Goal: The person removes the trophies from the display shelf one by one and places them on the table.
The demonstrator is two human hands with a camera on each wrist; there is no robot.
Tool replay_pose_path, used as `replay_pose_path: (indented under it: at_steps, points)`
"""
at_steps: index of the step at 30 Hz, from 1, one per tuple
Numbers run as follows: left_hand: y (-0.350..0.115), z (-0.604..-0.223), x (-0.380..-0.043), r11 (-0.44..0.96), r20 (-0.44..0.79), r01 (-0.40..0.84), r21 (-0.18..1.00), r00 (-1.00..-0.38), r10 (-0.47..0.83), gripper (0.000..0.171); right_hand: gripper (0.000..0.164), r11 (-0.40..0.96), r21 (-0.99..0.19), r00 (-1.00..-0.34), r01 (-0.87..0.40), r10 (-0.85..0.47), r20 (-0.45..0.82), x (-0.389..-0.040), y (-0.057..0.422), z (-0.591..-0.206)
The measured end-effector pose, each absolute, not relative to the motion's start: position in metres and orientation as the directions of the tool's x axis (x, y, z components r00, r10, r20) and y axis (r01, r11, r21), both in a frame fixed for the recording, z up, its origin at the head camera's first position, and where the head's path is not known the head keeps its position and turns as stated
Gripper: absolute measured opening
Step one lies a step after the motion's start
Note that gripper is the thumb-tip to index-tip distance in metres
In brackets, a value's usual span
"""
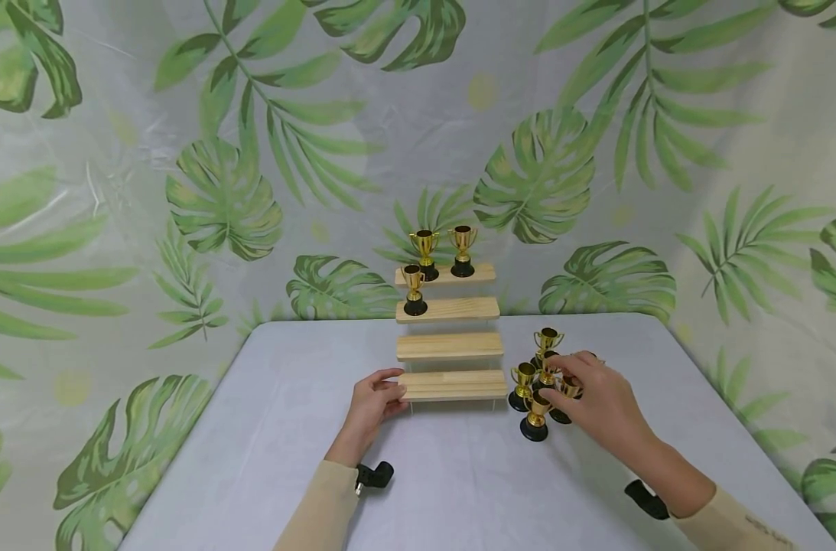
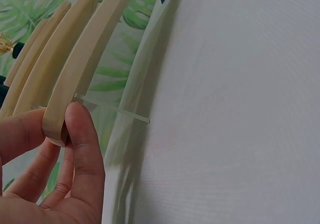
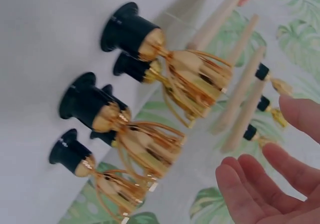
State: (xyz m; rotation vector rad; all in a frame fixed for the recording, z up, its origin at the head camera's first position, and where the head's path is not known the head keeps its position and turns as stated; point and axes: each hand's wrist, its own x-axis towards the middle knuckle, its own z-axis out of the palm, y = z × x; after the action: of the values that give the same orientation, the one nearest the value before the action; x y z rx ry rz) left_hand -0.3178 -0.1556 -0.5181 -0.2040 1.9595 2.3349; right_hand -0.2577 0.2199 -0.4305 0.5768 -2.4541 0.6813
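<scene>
At the lowest step of a wooden four-step display stand (image 1: 452, 385), my left hand (image 1: 372, 399) pinches the left end of the board between thumb and fingers. In the left wrist view the thumb (image 2: 82, 134) presses the board's edge beside a clear support. My right hand (image 1: 600, 394) hovers over a cluster of small gold trophy cups (image 1: 537, 413) with black bases, right of the stand. Its thumb and fingers are spread apart, and the right wrist view shows nothing between them. Several upright cups (image 3: 155, 149) stand close below that hand, some partly hidden by others.
Two trophies stand on the top step, one at its left (image 1: 426, 252) and one at its right (image 1: 463, 251). Another trophy (image 1: 414, 291) is on the left of the second step. A white-covered table (image 1: 287, 428) meets a leaf-patterned curtain (image 1: 390, 115) behind.
</scene>
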Motion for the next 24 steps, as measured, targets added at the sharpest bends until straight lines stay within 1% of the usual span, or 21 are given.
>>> replay_pose_path:
  at_steps: [6, 13, 18, 24]
  points:
    - [-0.157, -0.520, -0.317, -0.167, -0.150, -0.139, 0.976, -0.987, -0.052, 0.044, 0.045, 0.761, -0.356, -0.751, -0.543, -0.250, 0.611, -0.266, 0.212, -0.420]
    - [-0.157, -0.520, -0.317, -0.167, -0.143, -0.131, 0.977, -0.988, -0.063, 0.043, 0.045, 0.741, -0.340, -0.716, -0.579, -0.263, 0.647, -0.277, 0.199, -0.409]
    - [-0.155, -0.518, -0.316, -0.160, -0.152, -0.140, 0.977, -0.987, -0.060, 0.041, 0.043, 0.725, -0.349, -0.707, -0.594, -0.263, 0.657, -0.283, 0.189, -0.401]
    - [-0.154, -0.516, -0.317, -0.156, -0.154, -0.146, 0.977, -0.987, -0.042, 0.043, 0.042, 0.695, -0.377, -0.706, -0.612, -0.265, 0.656, -0.292, 0.175, -0.391]
